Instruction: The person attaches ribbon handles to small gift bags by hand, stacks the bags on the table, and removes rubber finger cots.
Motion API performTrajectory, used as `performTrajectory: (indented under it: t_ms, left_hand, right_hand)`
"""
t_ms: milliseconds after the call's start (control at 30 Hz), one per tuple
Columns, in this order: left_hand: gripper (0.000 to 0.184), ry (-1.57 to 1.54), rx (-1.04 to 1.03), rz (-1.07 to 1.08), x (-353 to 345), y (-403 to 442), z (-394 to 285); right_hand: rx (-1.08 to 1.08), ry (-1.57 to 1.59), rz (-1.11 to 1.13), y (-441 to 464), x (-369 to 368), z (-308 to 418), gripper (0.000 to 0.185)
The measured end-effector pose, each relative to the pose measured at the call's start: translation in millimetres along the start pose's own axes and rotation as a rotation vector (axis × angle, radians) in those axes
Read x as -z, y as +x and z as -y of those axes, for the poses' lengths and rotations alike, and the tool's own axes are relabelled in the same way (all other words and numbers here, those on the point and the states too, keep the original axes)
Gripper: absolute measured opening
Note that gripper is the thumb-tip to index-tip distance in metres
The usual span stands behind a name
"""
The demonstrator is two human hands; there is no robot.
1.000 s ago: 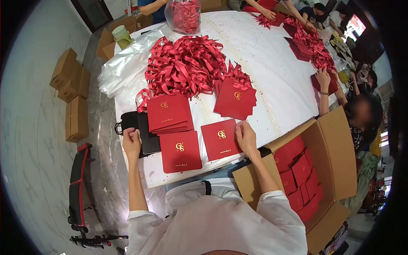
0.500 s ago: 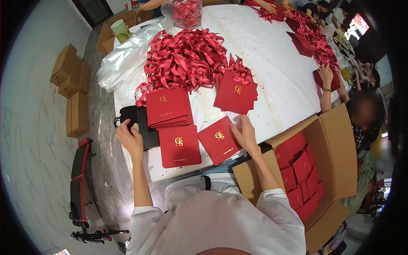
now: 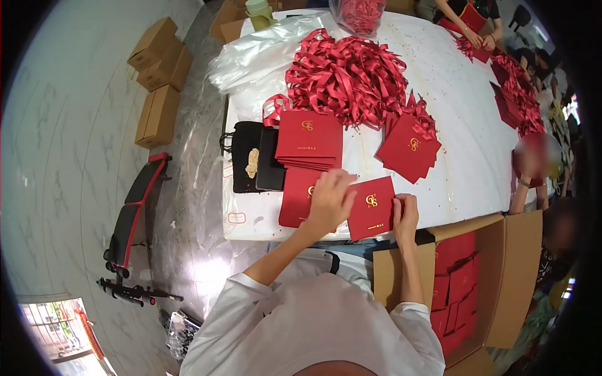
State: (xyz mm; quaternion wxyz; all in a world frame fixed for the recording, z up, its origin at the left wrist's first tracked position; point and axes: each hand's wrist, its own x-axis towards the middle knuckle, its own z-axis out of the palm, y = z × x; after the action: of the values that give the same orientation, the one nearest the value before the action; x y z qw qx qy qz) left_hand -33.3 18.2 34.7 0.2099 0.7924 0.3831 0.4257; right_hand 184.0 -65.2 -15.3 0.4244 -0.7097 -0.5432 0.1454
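White-covered table (image 3: 467, 147): near its front edge lies a flat, near-square red card (image 3: 371, 219), gold monogram (image 3: 372, 200) pointing far and slightly left, long axis indistinct. Right hand (image 3: 406, 218): curled fingers at the card's right edge, pinch uncertain. Left hand (image 3: 329, 202): fingers loosely spread above a matte neighbouring card (image 3: 294, 203). Glossy ribbons (image 3: 348, 78) heap beyond.

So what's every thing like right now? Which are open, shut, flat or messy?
Red card: flat, logo up
Right hand: fingers curled at its edge, grip unclear
Left hand: open, over the front card pile
Back card pile: stacked, edges uneven
Red ribbons: heaped, tangled
Plastic sheets: rumpled
Big box: open, red cards inside
Black bag: lying flat
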Motion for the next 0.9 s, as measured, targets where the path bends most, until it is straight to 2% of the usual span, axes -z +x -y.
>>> performTrajectory:
  t_ms: [167, 233, 333, 367, 467, 500, 567, 633, 667, 700, 733, 800, 833, 900]
  left_hand:
    - [0.037, 0.342, 0.197, -0.31, 60.3, -7.4, 48.5]
    - [0.039, 0.466, 0.395, -0.38, 82.6, -24.1, 78.7]
    - [0.04, 0.487, 0.493, -0.258, 100.4, -43.1, 104.9]
    - [0.043, 0.266, 0.643, -0.21, 99.6, -46.2, 109.3]
    - [0.044, 0.254, 0.612, -0.257, 93.8, -48.8, 123.3]
    - [0.043, -0.027, 0.696, -0.323, 89.5, -55.9, 146.0]
    - [0.032, -0.564, 0.775, -0.257, 94.9, -43.2, 148.1]
    - [0.025, -0.508, 0.902, -0.117, 104.4, -22.3, 126.1]
    - [0.024, -0.58, 0.837, -0.152, 95.4, -25.4, 140.5]
    - [0.023, -0.536, 0.817, -0.151, 96.0, -21.7, 135.6]
    - [0.03, -0.397, 0.773, -0.119, 97.3, -24.4, 141.1]
    - [0.051, 0.273, 0.658, -0.135, 95.9, -31.7, 142.8]
    - [0.053, 0.261, 0.646, -0.14, 96.1, -32.5, 142.0]
    - [0.056, 0.632, 0.437, -0.236, 92.5, -33.0, 122.2]
  right_hand:
    - [-0.008, -0.019, -0.002, -1.5, -0.7, -0.2, 0.011]
    - [0.002, -0.043, -0.002, -1.2, -2.3, 0.7, 0.01]
    - [0.026, -0.043, -0.022, -1.0, -4.5, 2.0, 0.01]
    - [0.024, -0.043, -0.023, -1.5, -5.0, 2.7, 0.01]
    - [0.02, -0.045, -0.035, -3.1, -5.7, 3.9, 0.009]
    - [0.027, -0.045, -0.04, -3.6, -6.3, 3.1, 0.009]
    - [0.037, -0.01, -0.044, -5.9, -6.8, 2.3, 0.011]
    - [0.044, 0.009, -0.054, -7.9, -6.6, 0.5, 0.012]
    - [0.034, -0.001, -0.04, -8.1, -5.9, -1.3, 0.011]
    - [0.023, -0.008, -0.023, -8.7, -5.0, -1.5, 0.011]
    - [0.019, -0.017, -0.023, -7.9, -3.7, 2.0, 0.009]
    - [0.009, 0.011, -0.034, -8.5, -3.9, 1.5, 0.008]
    - [0.006, 0.015, -0.046, -8.4, -4.1, 1.2, 0.008]
    - [0.009, -0.019, -0.052, -8.0, -2.1, 3.2, 0.008]
